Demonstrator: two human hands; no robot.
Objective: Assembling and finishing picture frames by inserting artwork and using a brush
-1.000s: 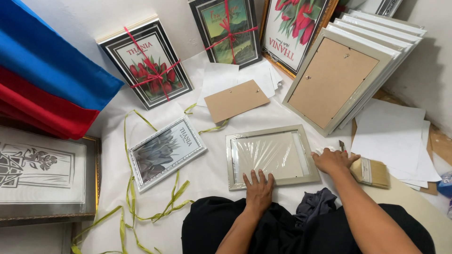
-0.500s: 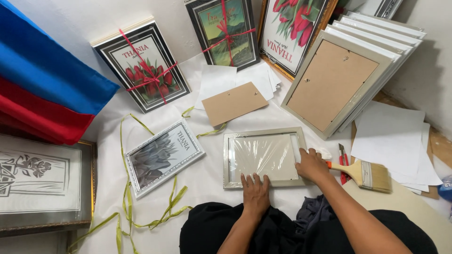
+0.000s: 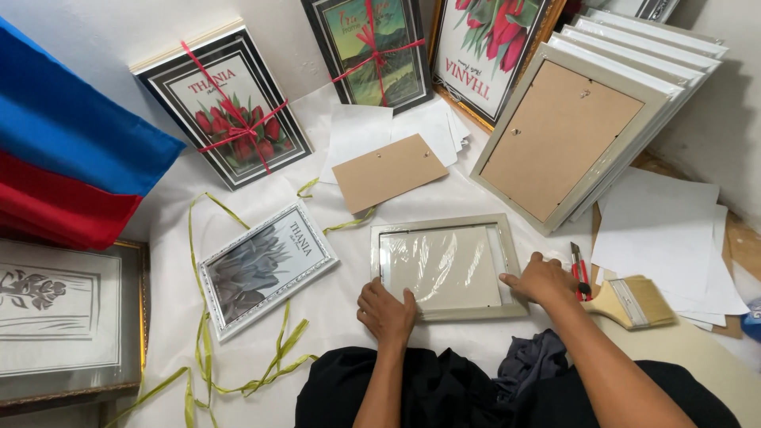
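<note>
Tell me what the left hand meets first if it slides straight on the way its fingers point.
The left hand points up and slightly right, already touching the grey frame. Going straight on, it would probably cross the frame's plastic-covered pane first.

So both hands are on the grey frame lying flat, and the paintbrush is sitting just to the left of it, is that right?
Not quite. Both the left hand and the right hand rest on the grey frame, but the paintbrush lies to the right of it, beside the right hand, near the white sheets. The head view shows this.
</note>
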